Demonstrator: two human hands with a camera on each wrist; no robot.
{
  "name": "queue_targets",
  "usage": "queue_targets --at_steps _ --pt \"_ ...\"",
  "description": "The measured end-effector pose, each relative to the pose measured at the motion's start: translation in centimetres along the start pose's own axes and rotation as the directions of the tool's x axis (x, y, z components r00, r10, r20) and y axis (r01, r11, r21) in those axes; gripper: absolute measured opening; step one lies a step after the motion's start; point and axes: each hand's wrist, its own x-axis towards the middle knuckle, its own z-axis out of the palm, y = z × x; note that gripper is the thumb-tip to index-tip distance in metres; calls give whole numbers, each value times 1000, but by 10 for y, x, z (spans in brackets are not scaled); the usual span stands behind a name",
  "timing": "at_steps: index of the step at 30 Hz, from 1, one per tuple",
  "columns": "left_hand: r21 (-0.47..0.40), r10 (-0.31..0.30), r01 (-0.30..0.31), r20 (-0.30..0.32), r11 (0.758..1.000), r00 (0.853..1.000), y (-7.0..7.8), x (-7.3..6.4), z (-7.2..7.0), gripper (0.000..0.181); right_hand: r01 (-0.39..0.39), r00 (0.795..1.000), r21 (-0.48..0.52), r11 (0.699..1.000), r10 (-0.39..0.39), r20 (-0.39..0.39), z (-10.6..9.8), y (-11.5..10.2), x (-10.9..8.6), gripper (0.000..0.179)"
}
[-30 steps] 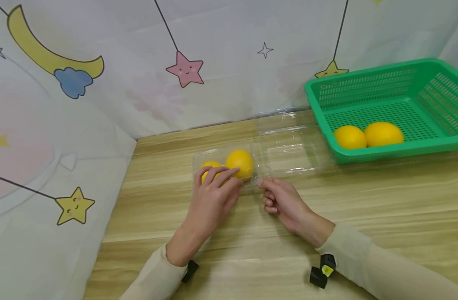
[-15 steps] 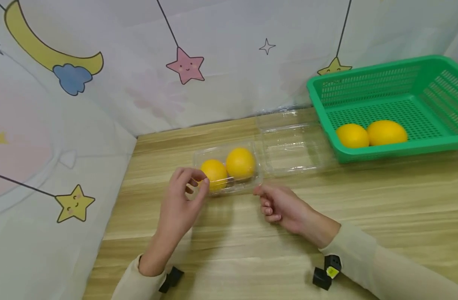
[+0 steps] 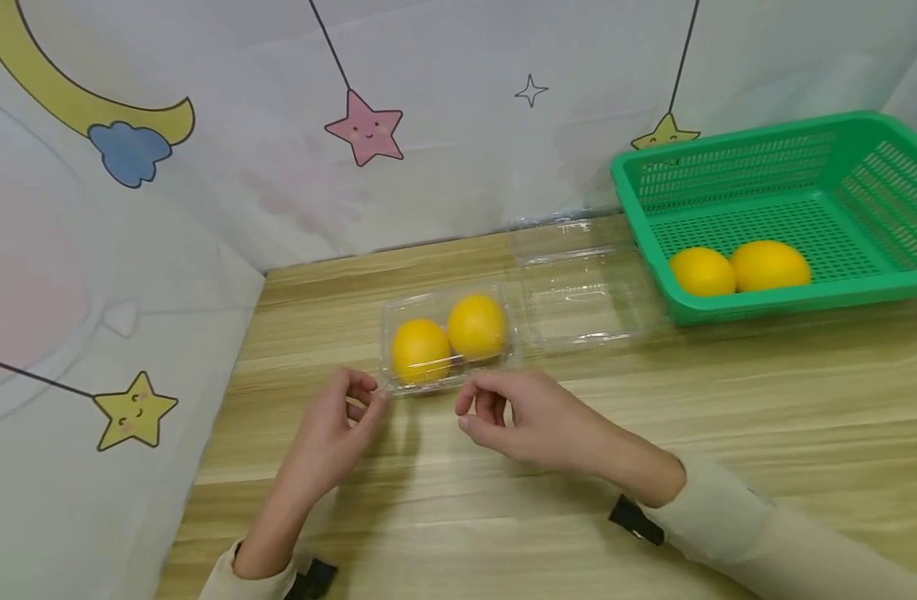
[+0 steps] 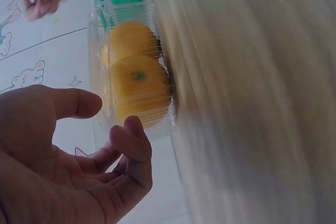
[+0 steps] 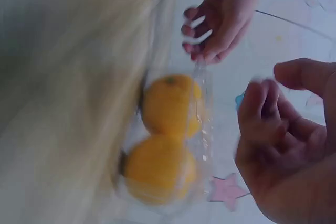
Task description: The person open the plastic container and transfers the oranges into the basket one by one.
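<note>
A clear plastic clamshell box (image 3: 451, 385) lies on the table with two oranges in it, a left orange (image 3: 421, 350) and a right orange (image 3: 477, 327). At its front left corner is my left hand (image 3: 338, 433), thumb and fingers apart and loosely bent in the left wrist view. Whether the thumb touches the corner I cannot tell. My right hand (image 3: 537, 417) hovers just in front of the box's right half. Its fingers are loosely bent with a gap to the thumb, and nothing is between them in the right wrist view.
Just right of the box lies an opened clear plastic container (image 3: 578, 312). A green basket (image 3: 804, 308) at the back right holds two more oranges (image 3: 769, 265). A printed curtain (image 3: 443, 192) borders the wooden table (image 3: 458, 517) behind and on the left.
My left hand has drawn back from over the oranges to the box's front left corner. My right hand has left the front right corner, moved left and loosened its fingers.
</note>
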Motion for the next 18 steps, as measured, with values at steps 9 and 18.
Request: queue_targets --at_steps 9,18 --pt "-179 -51 72 118 981 992 -7 -1 6 21 175 893 -788 591 -432 -125 20 0 31 11" --pt "-485 -121 230 245 844 962 -9 5 13 24 71 936 -856 512 -331 -120 22 4 45 7"
